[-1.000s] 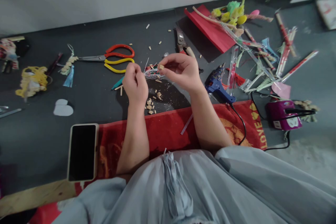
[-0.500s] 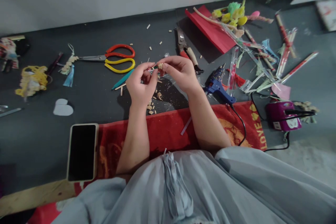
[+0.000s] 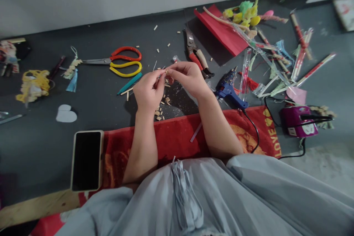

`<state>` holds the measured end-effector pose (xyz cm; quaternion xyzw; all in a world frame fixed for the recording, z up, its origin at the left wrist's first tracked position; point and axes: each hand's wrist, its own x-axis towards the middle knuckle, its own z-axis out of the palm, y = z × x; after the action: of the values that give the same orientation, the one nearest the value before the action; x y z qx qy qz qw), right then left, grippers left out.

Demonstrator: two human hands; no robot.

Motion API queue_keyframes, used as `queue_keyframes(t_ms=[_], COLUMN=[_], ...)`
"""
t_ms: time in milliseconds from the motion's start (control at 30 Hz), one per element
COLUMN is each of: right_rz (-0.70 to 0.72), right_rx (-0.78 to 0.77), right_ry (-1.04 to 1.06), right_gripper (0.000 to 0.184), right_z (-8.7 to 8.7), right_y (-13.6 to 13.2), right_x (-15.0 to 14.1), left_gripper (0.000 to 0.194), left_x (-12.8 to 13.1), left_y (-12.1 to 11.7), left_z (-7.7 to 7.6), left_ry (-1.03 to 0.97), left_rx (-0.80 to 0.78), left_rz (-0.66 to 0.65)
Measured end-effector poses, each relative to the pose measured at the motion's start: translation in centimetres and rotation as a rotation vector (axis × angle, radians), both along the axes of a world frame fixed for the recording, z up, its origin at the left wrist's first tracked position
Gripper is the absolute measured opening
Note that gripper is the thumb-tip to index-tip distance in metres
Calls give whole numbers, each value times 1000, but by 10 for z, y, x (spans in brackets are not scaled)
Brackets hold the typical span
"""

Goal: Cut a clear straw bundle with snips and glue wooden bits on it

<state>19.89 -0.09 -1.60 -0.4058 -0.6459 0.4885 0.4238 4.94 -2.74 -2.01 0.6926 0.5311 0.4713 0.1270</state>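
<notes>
My left hand and my right hand meet above the dark table, fingertips pinched together. Between them sits a small bundle of thin white threads with a red bit, mostly hidden by my fingers. My right fingertips press a tiny tan wooden piece at its end. Several more small wooden bits lie scattered on the table right under my hands. Both forearms rest across a red cloth at the table's near edge.
Red- and yellow-handled scissors lie left of my hands, pruning shears behind, a blue glue gun to the right. A phone lies front left. Red paper, tassels and sticks clutter the far right, beside a purple device.
My left hand has turned and moved right to meet my right hand. The spread white threads, visible a second ago, are now gathered and covered by my fingers.
</notes>
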Motion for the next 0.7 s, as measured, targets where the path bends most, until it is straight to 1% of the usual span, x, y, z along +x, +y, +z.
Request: queue_keyframes(t_ms=[233, 433, 567, 700], right_rz=[-1, -32, -43, -29], right_rx=[-79, -258, -337, -383], right_ry=[9, 90, 150, 215], right_gripper=[24, 18, 15, 16], right_z=[3, 12, 15, 18], right_y=[-1, -4, -5, -6], right_x=[0, -3, -4, -5], left_gripper=[24, 24, 18, 19], left_x=[-4, -4, 0, 1], left_y=[-1, -2, -3, -1], left_z=[-3, -2, 0, 0], left_ry=[104, 178, 120, -20], left_rx=[-42, -61, -80, -97], left_rz=[-22, -4, 23, 67])
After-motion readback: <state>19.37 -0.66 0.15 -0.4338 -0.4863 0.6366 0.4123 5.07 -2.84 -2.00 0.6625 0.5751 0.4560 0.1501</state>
